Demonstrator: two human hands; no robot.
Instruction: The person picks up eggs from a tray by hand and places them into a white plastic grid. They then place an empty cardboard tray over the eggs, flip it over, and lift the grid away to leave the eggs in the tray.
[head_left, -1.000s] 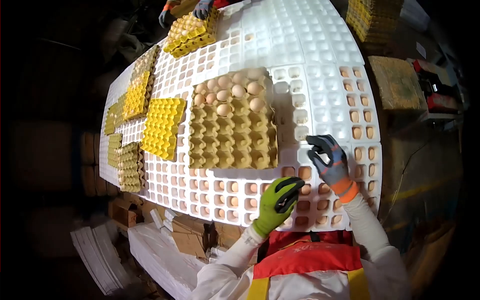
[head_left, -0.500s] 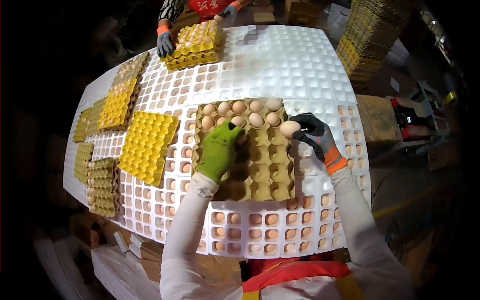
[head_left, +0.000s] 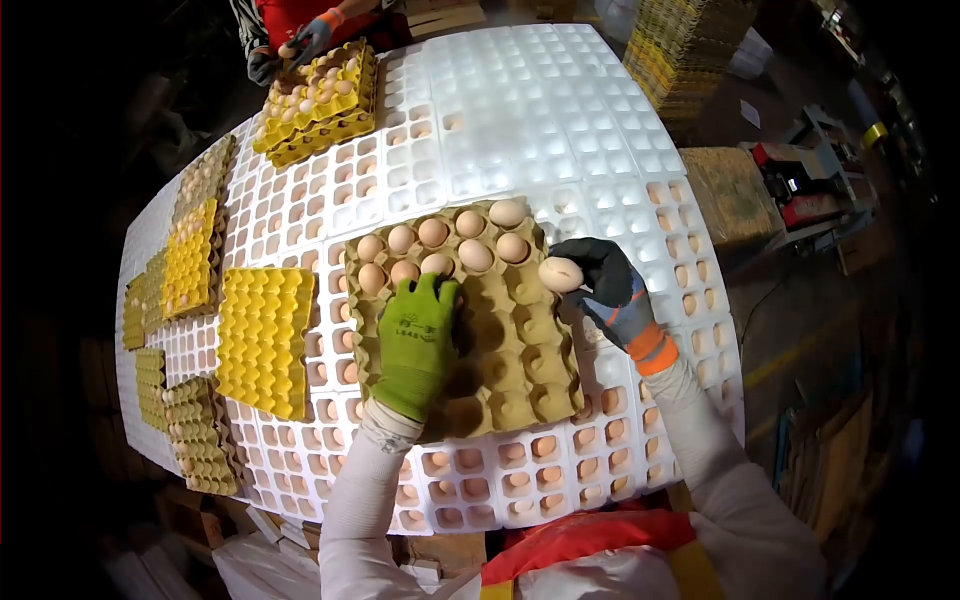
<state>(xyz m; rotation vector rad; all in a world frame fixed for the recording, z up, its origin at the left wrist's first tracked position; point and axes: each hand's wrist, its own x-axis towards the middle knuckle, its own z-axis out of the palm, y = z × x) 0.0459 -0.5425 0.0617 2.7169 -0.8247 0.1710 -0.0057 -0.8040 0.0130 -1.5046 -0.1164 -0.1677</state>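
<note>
A brown pulp egg tray point(head_left: 500, 375) lies in front of me, with two rows of eggs at its far end. Over its left part is my left hand point(head_left: 415, 345) in a green glove, palm down. Its fingers stretch forward, slightly apart, by an egg point(head_left: 437, 264) in the second row; what is under the palm is hidden. At the tray's right edge my right hand point(head_left: 605, 285), in a grey and black glove with orange cuff, is closed on an egg point(head_left: 560, 274). A dark line shows across that egg.
White foam trays point(head_left: 480, 150) cover the table, many cells holding eggs. An upside-down yellow tray point(head_left: 265, 340) lies left. Filled yellow trays point(head_left: 320, 130) stand before a co-worker, whose gloved hands point(head_left: 315, 38) hold an egg. Stacked trays point(head_left: 690, 50) stand beyond the table.
My view has shifted to the right. My left hand has turned flatter, palm down, over the tray. The egg stays in my right hand. The co-worker's hands have come together.
</note>
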